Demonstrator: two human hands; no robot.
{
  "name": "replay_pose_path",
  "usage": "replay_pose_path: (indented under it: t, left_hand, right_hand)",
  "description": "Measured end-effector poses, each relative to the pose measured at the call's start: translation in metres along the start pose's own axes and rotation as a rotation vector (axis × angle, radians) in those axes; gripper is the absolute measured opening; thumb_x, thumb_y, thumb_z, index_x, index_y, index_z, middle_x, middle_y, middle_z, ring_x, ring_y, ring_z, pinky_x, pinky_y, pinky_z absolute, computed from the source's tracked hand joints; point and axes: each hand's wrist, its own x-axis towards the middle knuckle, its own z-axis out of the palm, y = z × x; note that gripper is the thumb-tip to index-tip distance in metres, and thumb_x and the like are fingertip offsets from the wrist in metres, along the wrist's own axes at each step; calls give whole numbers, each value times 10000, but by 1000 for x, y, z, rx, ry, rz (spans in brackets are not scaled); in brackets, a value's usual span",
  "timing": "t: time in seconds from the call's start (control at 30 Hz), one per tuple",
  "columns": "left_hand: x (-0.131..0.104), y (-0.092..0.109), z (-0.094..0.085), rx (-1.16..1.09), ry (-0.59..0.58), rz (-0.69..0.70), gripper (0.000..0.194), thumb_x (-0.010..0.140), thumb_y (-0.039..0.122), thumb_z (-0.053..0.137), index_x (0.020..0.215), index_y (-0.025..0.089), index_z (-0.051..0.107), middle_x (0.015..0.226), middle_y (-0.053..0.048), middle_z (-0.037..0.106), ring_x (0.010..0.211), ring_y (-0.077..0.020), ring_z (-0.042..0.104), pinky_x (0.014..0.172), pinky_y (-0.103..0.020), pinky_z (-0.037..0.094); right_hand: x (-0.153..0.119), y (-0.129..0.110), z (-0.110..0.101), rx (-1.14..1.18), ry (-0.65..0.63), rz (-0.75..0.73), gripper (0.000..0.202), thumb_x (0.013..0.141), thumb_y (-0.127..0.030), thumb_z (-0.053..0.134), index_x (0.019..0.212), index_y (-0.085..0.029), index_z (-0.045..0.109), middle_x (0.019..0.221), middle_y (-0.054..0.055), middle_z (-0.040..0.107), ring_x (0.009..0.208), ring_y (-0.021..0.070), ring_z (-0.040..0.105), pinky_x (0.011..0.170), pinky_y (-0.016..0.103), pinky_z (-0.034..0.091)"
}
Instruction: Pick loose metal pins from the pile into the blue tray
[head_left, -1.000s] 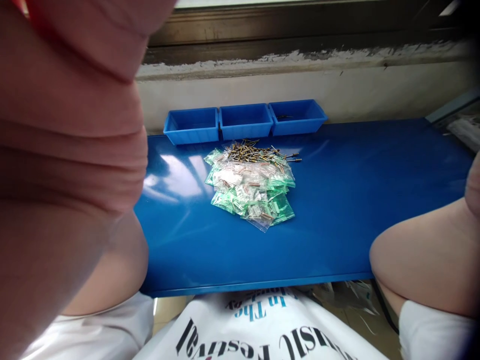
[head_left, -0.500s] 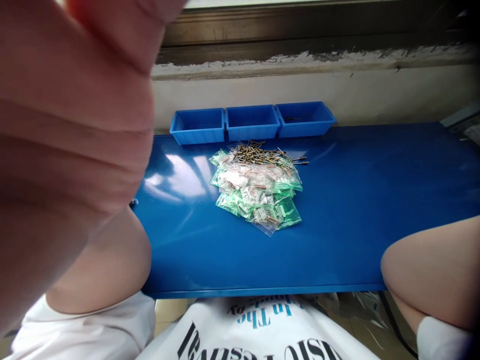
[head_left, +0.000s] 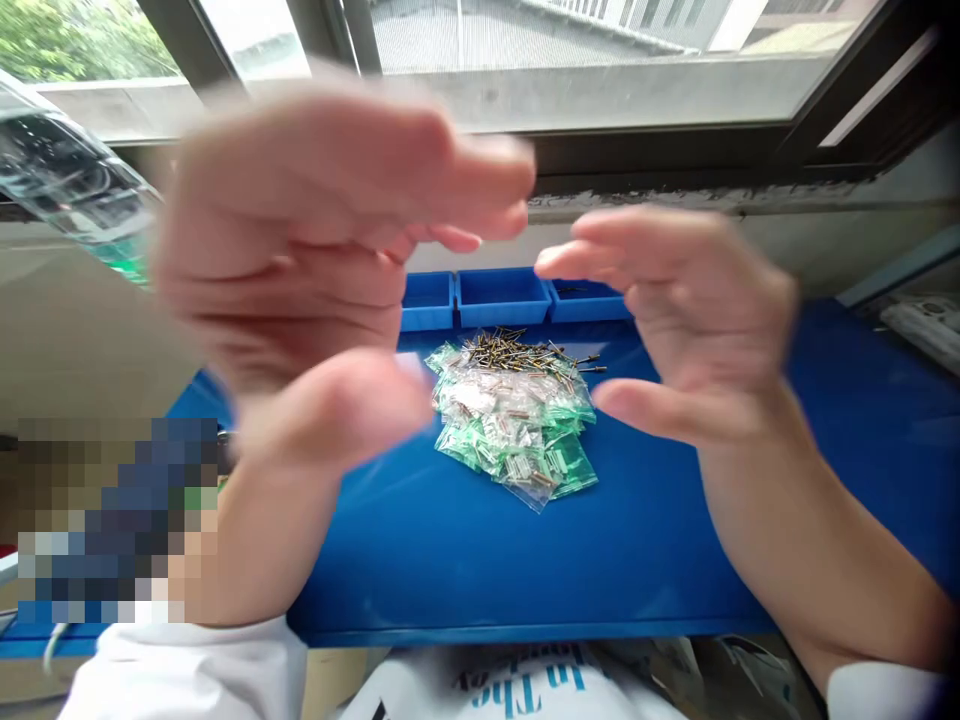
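Blue desk (head_left: 510, 580), glossy; a heap of small plastic packets (head_left: 525, 430), clear and green, lies near its middle, overlapping one another. Copper-coloured and pale slender pieces visible through the film; exact contents too small to tell.

Loose metal pins (head_left: 510, 352), dark gold and silver, are strewn over the far part of the heap; a few point out to the right.

Left hand (head_left: 300, 270): raised, near the camera, motion-blurred. Its fingers (head_left: 495, 185) are curled over, thumb (head_left: 367, 405) well apart from them, palm turned inward.

Right hand (head_left: 705, 320): raised likewise, opposite the left, slightly blurred. Fingers bent toward the left hand, thumb spread clear below. The two hands are apart from each other, held above the desk; in view, the heap shows between and below them.

Beyond the heap, three blue bins stand in a row along the wall: left bin (head_left: 427, 318), partly behind the left hand; middle bin (head_left: 502, 310); right bin (head_left: 585, 308), partly behind the right fingers, with a few thin dark pieces inside.

Clear bottle (head_left: 71, 170) at left edge, tilted in view, green near its lower end.
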Motion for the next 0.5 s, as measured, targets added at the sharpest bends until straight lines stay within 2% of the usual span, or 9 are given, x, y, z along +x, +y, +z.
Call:
replay_pose_path:
  t: [0.07,0.1,0.17,0.27,0.37,0.5]
  left_hand:
    - [-5,-28,1,0,-21,33,249,784,408,698,968,240,692,931,55,709,870,-129,681,779,-273,582]
    - [-10,-46,-1,26,-56,8,238,780,358,712,972,219,692,917,26,719,838,-139,684,758,-282,579]
    - [-24,-82,-4,137,-157,-111,205,791,314,695,957,195,689,912,-16,725,832,-159,685,752,-295,570]
    - [-54,-127,-7,318,-283,-204,186,800,285,658,931,157,690,902,-63,726,835,-175,682,774,-298,555]
    - [-80,-150,-8,434,-362,-262,207,820,290,605,957,163,693,973,-87,720,916,-197,676,843,-319,544]
    - [-93,-159,-10,507,-490,-329,287,834,306,574,1056,159,683,1109,-105,690,1046,-224,644,944,-354,519]
  right_hand:
    - [-3,27,13,-124,-83,-14,512,767,-334,659,1255,-241,538,1175,32,628,1069,235,604,924,404,525]
    - [-7,42,20,-189,-102,2,437,779,-326,642,1196,-215,574,1130,48,650,1035,231,617,894,397,530]
    - [-19,70,34,-279,-92,25,334,792,-301,621,1104,-183,619,1045,76,677,982,234,626,845,384,530]
    - [-42,103,54,-387,-123,104,210,792,-255,608,970,-158,661,922,98,697,881,241,631,815,397,515]
    - [-59,121,65,-395,-193,221,177,790,-238,604,935,-169,679,930,91,704,900,244,622,838,399,504]
    - [-68,129,69,-331,-172,385,183,808,-269,601,935,-173,691,962,81,700,930,229,623,851,372,507]
